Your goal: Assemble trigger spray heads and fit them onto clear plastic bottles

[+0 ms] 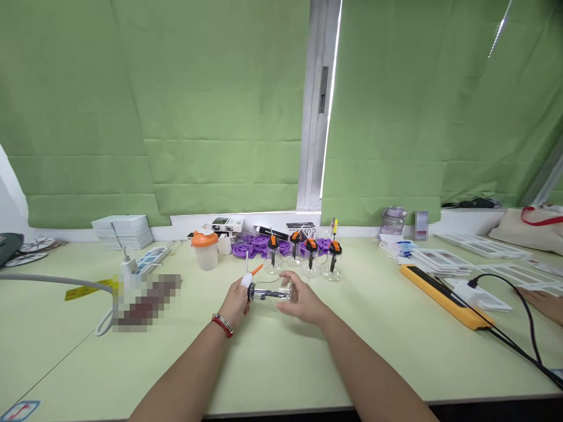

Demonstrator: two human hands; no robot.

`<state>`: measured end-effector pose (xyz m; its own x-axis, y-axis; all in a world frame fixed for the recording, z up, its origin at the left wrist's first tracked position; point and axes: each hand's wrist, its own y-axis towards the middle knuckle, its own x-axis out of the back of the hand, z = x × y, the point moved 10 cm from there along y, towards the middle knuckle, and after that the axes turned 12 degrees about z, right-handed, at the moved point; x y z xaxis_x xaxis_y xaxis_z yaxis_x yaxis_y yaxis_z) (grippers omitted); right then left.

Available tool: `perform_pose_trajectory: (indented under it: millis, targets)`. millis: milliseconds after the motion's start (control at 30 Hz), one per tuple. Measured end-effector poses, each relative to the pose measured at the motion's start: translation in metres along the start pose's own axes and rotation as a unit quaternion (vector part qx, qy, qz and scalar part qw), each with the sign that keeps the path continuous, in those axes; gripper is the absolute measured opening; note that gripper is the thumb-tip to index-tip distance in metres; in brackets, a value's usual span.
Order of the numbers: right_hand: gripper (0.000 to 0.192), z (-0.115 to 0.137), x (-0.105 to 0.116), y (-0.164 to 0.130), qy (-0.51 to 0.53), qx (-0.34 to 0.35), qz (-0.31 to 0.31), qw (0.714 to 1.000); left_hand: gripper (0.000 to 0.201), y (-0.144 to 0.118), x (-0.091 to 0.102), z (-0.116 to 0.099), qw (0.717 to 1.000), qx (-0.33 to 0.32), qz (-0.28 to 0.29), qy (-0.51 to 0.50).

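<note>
A clear bottle (pixel 270 294) with a black cap and a dark tube inside lies sideways between my two hands above the table. My left hand (pixel 236 300) is closed around its cap end, where a white piece, a thin spout and an orange tab stick out. Curved about the bottle's base are the fingers and thumb of my right hand (pixel 304 300). Just beyond, several similar bottles stand upright, one of them a clear bottle (pixel 333 266) with a black and orange top. My left wrist wears a silver bangle and a red band.
Purple plastic wheel-like parts (pixel 246 247) and small boxes (pixel 227 224) lie behind the bottles. An orange-lidded jar (pixel 206 252) stands left of them. To the right are a yellow power strip (pixel 446 296) with black cables and stacked white cards (pixel 442 261). Another person's hand (pixel 541 302) rests far right.
</note>
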<state>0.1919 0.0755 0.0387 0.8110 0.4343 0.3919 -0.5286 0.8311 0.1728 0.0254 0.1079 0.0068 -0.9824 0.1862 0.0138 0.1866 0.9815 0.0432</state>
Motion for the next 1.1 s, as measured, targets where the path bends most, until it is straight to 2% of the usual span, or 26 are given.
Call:
perform_pose_trajectory:
  millis: [100,167,233,300,367,400,433,567,600,633,733,800,867,967,1033,1100]
  targets:
    - [0.075,0.033,0.000,-0.008,-0.148,0.106,-0.011,0.983,0.040,-0.002,0.002,0.008,0.998,0.040,-0.016,-0.038]
    - [0.078,0.036,0.002,-0.009,-0.161,0.128,-0.025,0.978,0.040,-0.003,0.005,0.009,0.997,0.034,-0.034,-0.053]
    - [0.083,0.020,0.008,-0.004,-0.087,0.099,-0.044,0.990,0.041,-0.004,0.007,0.007,0.998,0.013,-0.046,-0.050]
    - [0.079,-0.010,0.009,0.002,0.039,0.016,-0.040,0.998,0.041,-0.004,0.009,0.002,0.998,-0.014,-0.055,-0.032]
    - [0.072,-0.039,-0.001,0.005,0.138,-0.078,-0.006,0.987,0.041,-0.003,0.010,-0.001,0.998,-0.032,-0.059,-0.009]
    - [0.072,-0.045,-0.005,0.004,0.160,-0.102,0.013,0.982,0.041,-0.003,0.011,-0.001,0.998,-0.034,-0.059,-0.002]
    - [0.073,-0.045,-0.006,0.004,0.162,-0.098,0.025,0.982,0.041,-0.003,0.010,0.000,0.998,-0.031,-0.058,0.002]
    - [0.088,-0.012,0.007,0.002,0.114,0.052,0.013,0.992,0.043,-0.002,0.007,0.007,0.999,0.007,-0.044,-0.015]
    - [0.088,-0.010,0.008,0.002,0.125,0.062,0.011,0.990,0.044,-0.003,0.007,0.007,0.999,0.009,-0.043,-0.017]
    - [0.085,-0.014,0.008,0.002,0.149,0.047,0.010,0.988,0.044,-0.003,0.006,0.007,0.999,0.006,-0.045,-0.016]
    - [0.073,-0.043,-0.003,0.003,0.223,-0.081,0.024,0.971,0.041,-0.004,0.004,0.004,0.999,-0.016,-0.042,-0.007]
    - [0.071,-0.051,-0.006,0.001,0.214,-0.125,0.037,0.968,0.039,-0.003,0.003,0.004,0.999,-0.021,-0.034,-0.002]
    - [0.071,-0.040,-0.003,0.002,0.170,-0.079,0.044,0.981,0.039,-0.002,0.003,0.006,0.999,-0.014,-0.029,-0.002]
    - [0.084,-0.015,0.007,0.001,0.140,0.031,0.026,0.989,0.040,-0.002,0.005,0.008,0.999,0.002,-0.034,-0.011]
    - [0.080,-0.019,0.008,0.001,0.179,0.022,0.009,0.984,0.041,-0.003,0.008,0.007,0.999,0.000,-0.044,-0.012]
    - [0.072,-0.037,0.000,0.003,0.224,-0.055,0.017,0.973,0.041,-0.004,0.009,0.004,0.999,-0.009,-0.049,-0.009]
